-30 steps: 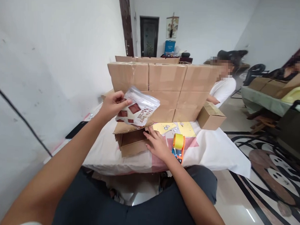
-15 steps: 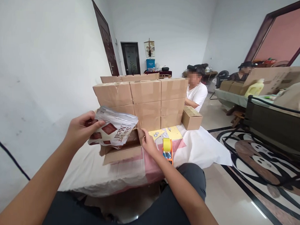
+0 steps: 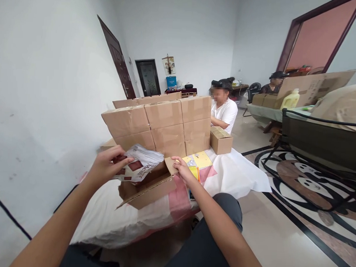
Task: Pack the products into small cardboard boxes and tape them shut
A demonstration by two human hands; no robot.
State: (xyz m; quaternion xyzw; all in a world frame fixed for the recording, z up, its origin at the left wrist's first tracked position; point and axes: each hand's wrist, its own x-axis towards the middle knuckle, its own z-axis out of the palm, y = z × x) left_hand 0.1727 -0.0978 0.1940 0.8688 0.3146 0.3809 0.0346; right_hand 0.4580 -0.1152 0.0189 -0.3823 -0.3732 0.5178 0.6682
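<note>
My left hand (image 3: 114, 162) is closed on the edge of a white and brown "Super Meal" pouch (image 3: 140, 163), holding it tilted above the opening of a cardboard box (image 3: 152, 193). The box stands with its flaps spread on the cloth-covered table (image 3: 102, 214) in front of me. At its right end, my right hand (image 3: 182, 169) pinches a raised flap between thumb and fingers. Part of the box's inside is hidden behind the pouch. Next to my right hand, a tape dispenser (image 3: 195, 173) with yellow tape is mostly covered by my forearm.
A stacked wall of closed cardboard boxes (image 3: 166, 125) stands behind the open box. One small taped box (image 3: 221, 141) sits to its right. Beyond it is a person in a white shirt (image 3: 227, 112). Another person (image 3: 273, 84) sits at a far table with a yellow bottle (image 3: 290, 99).
The pouch has come down toward the box opening in my left hand. The box has tilted and turned, showing more of its inside, with my right hand still on its flap. My view has shifted.
</note>
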